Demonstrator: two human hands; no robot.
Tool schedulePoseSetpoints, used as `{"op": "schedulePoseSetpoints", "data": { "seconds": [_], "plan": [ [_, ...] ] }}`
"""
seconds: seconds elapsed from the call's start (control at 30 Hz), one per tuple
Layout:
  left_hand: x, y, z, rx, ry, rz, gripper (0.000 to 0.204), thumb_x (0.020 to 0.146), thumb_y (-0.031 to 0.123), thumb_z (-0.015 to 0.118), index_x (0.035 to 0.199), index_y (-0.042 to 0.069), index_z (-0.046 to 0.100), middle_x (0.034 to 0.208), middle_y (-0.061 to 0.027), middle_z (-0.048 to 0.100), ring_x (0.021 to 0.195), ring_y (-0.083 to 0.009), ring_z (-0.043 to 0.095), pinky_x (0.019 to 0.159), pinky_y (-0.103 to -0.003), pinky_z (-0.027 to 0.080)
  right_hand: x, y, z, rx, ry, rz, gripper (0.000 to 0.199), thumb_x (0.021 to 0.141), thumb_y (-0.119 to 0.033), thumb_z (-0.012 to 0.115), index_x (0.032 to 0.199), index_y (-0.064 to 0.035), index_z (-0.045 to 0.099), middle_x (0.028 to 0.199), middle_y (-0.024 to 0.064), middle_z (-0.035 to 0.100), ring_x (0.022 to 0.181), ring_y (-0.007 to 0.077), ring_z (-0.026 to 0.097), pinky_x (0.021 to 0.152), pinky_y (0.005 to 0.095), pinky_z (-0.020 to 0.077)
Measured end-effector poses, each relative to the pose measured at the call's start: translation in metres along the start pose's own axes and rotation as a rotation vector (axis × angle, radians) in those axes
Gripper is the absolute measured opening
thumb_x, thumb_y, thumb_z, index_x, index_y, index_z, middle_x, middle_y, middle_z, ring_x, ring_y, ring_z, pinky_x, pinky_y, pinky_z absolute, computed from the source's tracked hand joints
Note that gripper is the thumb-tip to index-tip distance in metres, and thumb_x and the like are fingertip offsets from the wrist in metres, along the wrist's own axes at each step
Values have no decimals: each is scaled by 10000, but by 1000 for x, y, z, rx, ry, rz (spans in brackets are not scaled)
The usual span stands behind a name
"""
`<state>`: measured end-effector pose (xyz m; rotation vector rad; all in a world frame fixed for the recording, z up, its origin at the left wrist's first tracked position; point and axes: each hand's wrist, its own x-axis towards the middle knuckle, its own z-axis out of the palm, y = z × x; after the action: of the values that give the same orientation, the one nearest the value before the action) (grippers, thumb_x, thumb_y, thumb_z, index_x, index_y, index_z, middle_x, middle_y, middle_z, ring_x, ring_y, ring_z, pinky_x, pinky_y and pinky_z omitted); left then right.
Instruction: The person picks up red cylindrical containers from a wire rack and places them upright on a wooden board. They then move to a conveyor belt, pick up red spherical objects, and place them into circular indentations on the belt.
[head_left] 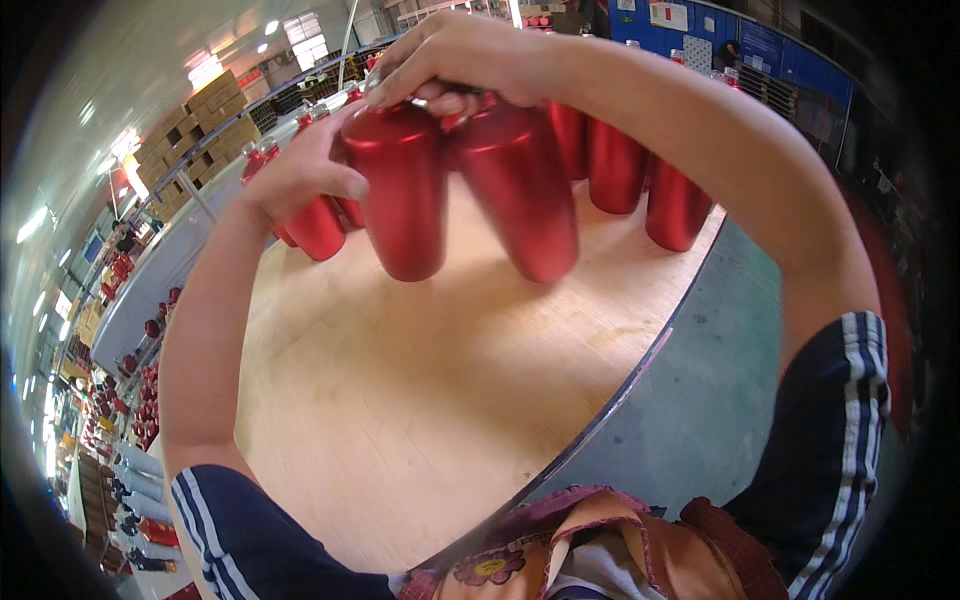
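Note:
In front of me two shiny red bottles hang over the wooden tabletop (400,370), bases tilted apart. My left hand (305,170) is closed round the left red bottle (400,200), its thumb against the side and its other fingers hidden behind. Above both bottles, my right hand (450,65) is curled over their tops, closed on the neck area of the right red bottle (520,200). Whether it also grips the left one, I cannot tell. Behind my hands stand several more red bottles (615,170) with silvery necks.
A curved dark table edge (600,420) runs along the right, with green floor (700,370) beyond it. Stacked cardboard boxes (205,135) rise at the far left. Many red pieces (145,400) lie lower left, and a blue partition (770,50) stands at the back right.

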<state>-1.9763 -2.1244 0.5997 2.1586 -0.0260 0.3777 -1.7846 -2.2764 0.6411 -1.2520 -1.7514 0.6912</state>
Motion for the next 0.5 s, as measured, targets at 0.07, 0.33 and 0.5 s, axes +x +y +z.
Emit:
{"op": "schedulePoseSetpoints", "data": {
  "seconds": [0.07,0.33,0.5],
  "plan": [
    [-7,-2,15,170,212,-189,985,655,215,852,1449,6,308,1349,-75,484,1195,-165,509,1020,-324,403,14,9,8,-82,-34,-6,194,808,-136,713,920,23,703,554,12,505,461,82,444,426,241,346],
    [-24,-39,31,14,492,-159,804,674,196,857,1319,-10,422,1166,-97,602,992,-161,611,805,-290,515,90,54,-58,10,237,-137,213,839,-183,687,971,-20,725,573,12,521,459,75,448,420,236,375],
    [-30,-45,35,16,552,-170,814,678,195,862,1327,-10,414,1227,-116,571,1102,-206,581,959,-336,473,120,110,-75,-51,404,-99,219,827,-104,695,993,39,682,581,38,589,409,80,510,334,210,390]
  ]
}}
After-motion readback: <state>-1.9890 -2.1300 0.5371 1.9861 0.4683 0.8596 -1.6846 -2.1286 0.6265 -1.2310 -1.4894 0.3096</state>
